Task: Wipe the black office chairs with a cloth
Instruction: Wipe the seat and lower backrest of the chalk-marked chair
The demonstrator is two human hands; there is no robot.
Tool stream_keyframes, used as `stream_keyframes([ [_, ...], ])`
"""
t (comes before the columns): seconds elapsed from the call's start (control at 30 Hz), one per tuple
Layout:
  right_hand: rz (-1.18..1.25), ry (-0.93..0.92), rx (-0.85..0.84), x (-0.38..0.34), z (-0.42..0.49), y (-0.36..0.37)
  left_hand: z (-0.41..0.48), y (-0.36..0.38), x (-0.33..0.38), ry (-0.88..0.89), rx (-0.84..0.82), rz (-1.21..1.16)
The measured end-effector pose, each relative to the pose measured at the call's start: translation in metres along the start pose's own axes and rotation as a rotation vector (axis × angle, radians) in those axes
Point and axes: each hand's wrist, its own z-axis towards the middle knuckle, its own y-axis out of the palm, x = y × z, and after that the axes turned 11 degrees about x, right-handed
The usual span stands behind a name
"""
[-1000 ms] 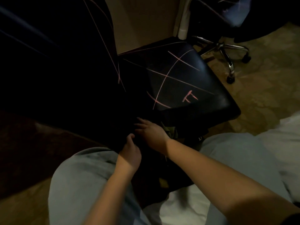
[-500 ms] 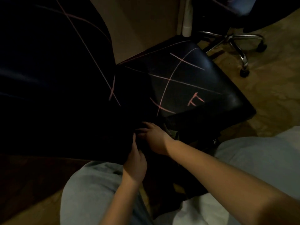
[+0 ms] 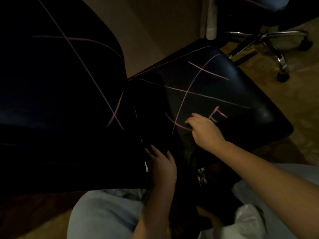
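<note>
A black office chair fills the head view: its seat (image 3: 224,87) and its backrest (image 3: 51,83) both carry pink chalk lines. My right hand (image 3: 205,131) rests on the seat's near part, next to a pink mark, with its fingers curled on a dark crumpled cloth (image 3: 187,144) that trails below the palm. My left hand (image 3: 162,164) lies flat with spread fingers on the dark gap between backrest and seat and holds nothing. The dim light hides most of the cloth.
A second black chair stands at the top right on a chrome star base (image 3: 262,37) with a caster (image 3: 283,76). My knees in light trousers (image 3: 103,213) are below. Patterned floor (image 3: 293,118) lies to the right, and a pale wall (image 3: 164,31) behind.
My right hand has moved up and to the right from the seat's near edge onto the pink marks, with the cloth. My left hand has flattened out near where it was.
</note>
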Motion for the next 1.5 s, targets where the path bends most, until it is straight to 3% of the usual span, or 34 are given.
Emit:
stream_keyframes([
  [0.1, -0.029, -0.013, 0.083, 0.01, -0.003, 0.013, 0.014, 0.006, 0.0, 0.001, 0.121, -0.063],
  [0.23, -0.054, -0.068, 0.223, 0.017, -0.01, 0.031, 0.043, 0.014, 0.002, -0.078, 0.007, -0.09],
  [0.33, -0.042, -0.086, 0.258, 0.02, -0.008, 0.034, 0.074, 0.019, 0.011, -0.108, 0.176, -0.056],
  [0.5, -0.028, -0.075, 0.264, 0.016, -0.009, 0.034, 0.096, 0.023, 0.019, -0.03, 0.255, -0.143],
  [0.6, -0.033, -0.073, 0.261, 0.017, -0.01, 0.033, 0.079, 0.02, 0.007, 0.111, 0.3, -0.068],
  [0.87, -0.05, -0.06, 0.268, 0.016, -0.01, 0.036, 0.028, 0.017, -0.009, 0.252, 0.255, 0.11],
  [1.2, -0.033, -0.04, 0.315, 0.013, -0.01, 0.039, 0.093, 0.034, 0.018, 0.117, 0.205, 0.22],
  [1.5, -0.004, 0.001, 0.353, 0.001, -0.009, 0.047, 0.154, 0.024, 0.04, 0.194, 0.211, 0.234],
])
